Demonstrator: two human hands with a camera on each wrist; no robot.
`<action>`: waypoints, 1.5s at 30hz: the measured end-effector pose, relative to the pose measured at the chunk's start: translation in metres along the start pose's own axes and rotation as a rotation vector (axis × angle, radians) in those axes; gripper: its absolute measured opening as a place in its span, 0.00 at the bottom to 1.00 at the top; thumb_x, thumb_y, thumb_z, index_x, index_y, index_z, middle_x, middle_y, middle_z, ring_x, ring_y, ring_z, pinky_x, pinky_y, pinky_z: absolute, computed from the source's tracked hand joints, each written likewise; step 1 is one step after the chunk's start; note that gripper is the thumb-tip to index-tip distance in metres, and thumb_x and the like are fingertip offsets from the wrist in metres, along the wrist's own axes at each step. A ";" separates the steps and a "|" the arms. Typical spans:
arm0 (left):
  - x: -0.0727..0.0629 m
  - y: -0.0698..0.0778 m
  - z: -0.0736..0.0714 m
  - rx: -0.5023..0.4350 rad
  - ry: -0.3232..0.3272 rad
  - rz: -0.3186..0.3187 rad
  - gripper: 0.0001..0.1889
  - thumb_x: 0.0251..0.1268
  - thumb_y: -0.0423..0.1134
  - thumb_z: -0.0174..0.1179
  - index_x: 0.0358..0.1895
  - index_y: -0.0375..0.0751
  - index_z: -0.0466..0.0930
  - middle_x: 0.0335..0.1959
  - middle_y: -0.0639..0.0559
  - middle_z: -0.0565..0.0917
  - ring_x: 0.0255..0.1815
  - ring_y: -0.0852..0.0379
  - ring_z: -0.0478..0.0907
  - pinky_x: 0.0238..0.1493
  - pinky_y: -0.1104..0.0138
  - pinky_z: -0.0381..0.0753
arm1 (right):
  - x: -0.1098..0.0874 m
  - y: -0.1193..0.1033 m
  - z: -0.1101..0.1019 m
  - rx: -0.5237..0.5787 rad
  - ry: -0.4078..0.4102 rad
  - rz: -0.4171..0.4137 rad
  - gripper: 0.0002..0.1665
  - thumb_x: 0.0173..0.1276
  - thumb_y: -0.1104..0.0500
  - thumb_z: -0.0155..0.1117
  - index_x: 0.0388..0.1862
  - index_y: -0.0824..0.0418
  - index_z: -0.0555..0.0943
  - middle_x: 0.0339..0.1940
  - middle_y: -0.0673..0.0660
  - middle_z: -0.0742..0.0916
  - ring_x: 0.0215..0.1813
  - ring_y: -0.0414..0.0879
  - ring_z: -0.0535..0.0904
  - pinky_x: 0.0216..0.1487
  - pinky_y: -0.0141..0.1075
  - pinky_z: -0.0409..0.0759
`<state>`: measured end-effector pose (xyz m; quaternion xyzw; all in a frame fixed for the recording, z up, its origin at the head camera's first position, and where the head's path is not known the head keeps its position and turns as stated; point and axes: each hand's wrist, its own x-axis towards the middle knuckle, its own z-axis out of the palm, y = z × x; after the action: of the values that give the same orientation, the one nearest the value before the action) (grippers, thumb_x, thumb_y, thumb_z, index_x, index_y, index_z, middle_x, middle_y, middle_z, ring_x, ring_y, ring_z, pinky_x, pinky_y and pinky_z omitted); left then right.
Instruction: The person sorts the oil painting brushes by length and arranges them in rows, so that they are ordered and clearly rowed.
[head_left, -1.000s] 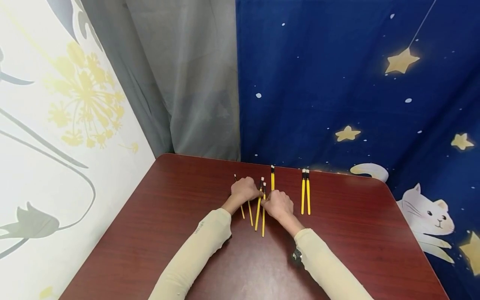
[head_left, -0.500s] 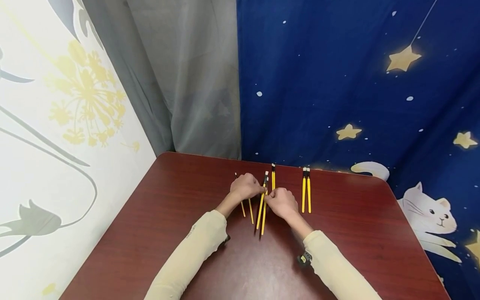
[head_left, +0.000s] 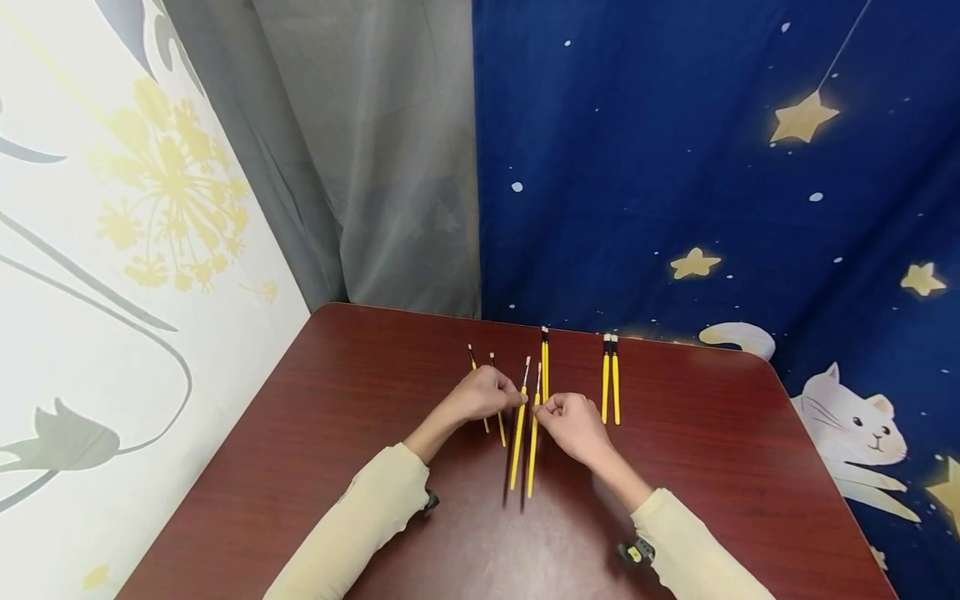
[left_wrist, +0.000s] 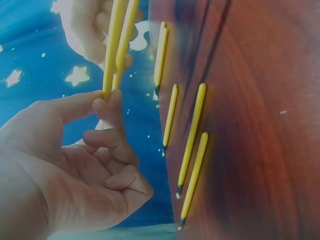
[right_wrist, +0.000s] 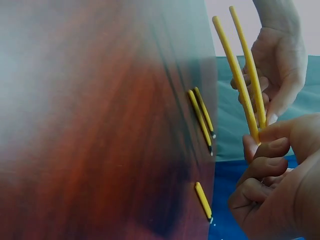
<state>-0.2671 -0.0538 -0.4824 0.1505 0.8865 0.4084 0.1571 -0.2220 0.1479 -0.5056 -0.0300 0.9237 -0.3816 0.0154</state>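
yellow-handled brushes [head_left: 518, 442], one each in the fingertip pinch of both hands, left hand [head_left: 482, 393] and right hand [head_left: 576, 423]

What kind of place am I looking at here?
Probably a curtained-off corner of a room: a reddish-brown table stands before a gray curtain and a blue star-and-cat curtain.

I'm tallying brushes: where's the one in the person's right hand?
In the head view, that brush is slightly right of centre, raised above the table, just right of the other raised brush, held by the left hand.
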 end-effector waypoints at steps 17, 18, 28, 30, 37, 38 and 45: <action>-0.033 -0.017 0.035 0.172 -0.102 -0.040 0.20 0.69 0.49 0.66 0.19 0.42 0.87 0.13 0.55 0.81 0.14 0.61 0.73 0.20 0.68 0.66 | -0.039 0.014 0.022 -0.055 -0.088 0.028 0.13 0.70 0.52 0.68 0.24 0.48 0.85 0.15 0.44 0.86 0.22 0.41 0.77 0.29 0.37 0.71; -0.033 -0.017 0.037 0.207 -0.100 -0.040 0.21 0.67 0.49 0.66 0.16 0.44 0.84 0.11 0.57 0.79 0.13 0.61 0.72 0.20 0.68 0.66 | -0.041 0.015 0.024 -0.074 -0.091 0.030 0.13 0.69 0.51 0.68 0.23 0.47 0.84 0.15 0.43 0.86 0.22 0.41 0.77 0.29 0.38 0.72; -0.035 -0.008 0.052 0.503 -0.035 -0.039 0.25 0.53 0.46 0.65 0.06 0.56 0.59 0.07 0.64 0.59 0.14 0.60 0.60 0.19 0.65 0.61 | -0.050 0.021 0.028 -0.257 -0.046 0.034 0.15 0.61 0.49 0.70 0.16 0.45 0.77 0.15 0.43 0.80 0.23 0.42 0.75 0.24 0.40 0.69; -0.033 -0.007 0.054 0.542 -0.027 -0.038 0.25 0.54 0.47 0.65 0.07 0.56 0.60 0.08 0.63 0.60 0.15 0.60 0.61 0.20 0.64 0.64 | -0.051 0.021 0.028 -0.272 -0.044 0.035 0.15 0.60 0.49 0.70 0.16 0.45 0.77 0.16 0.44 0.79 0.23 0.42 0.74 0.24 0.40 0.69; -0.028 -0.006 0.061 0.630 -0.011 -0.054 0.28 0.60 0.57 0.66 0.09 0.56 0.61 0.11 0.60 0.66 0.16 0.59 0.67 0.20 0.62 0.70 | -0.051 0.020 0.029 -0.317 -0.050 0.023 0.17 0.61 0.50 0.70 0.16 0.45 0.76 0.17 0.44 0.79 0.23 0.43 0.74 0.24 0.41 0.68; -0.028 -0.006 0.062 0.634 -0.009 -0.056 0.27 0.60 0.57 0.66 0.09 0.56 0.62 0.11 0.60 0.68 0.16 0.59 0.68 0.21 0.61 0.70 | -0.051 0.020 0.030 -0.321 -0.051 0.020 0.17 0.62 0.50 0.70 0.16 0.45 0.76 0.16 0.44 0.78 0.23 0.43 0.74 0.24 0.41 0.68; -0.029 -0.005 0.066 0.651 -0.005 -0.065 0.25 0.59 0.57 0.66 0.11 0.55 0.67 0.13 0.59 0.72 0.18 0.59 0.71 0.22 0.61 0.72 | -0.053 0.020 0.031 -0.344 -0.041 -0.002 0.19 0.63 0.50 0.71 0.15 0.46 0.74 0.16 0.44 0.77 0.22 0.42 0.73 0.24 0.41 0.67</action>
<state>-0.2153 -0.0239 -0.5225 0.1655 0.9745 0.0979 0.1159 -0.1682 0.1436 -0.5414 -0.0409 0.9748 -0.2172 0.0285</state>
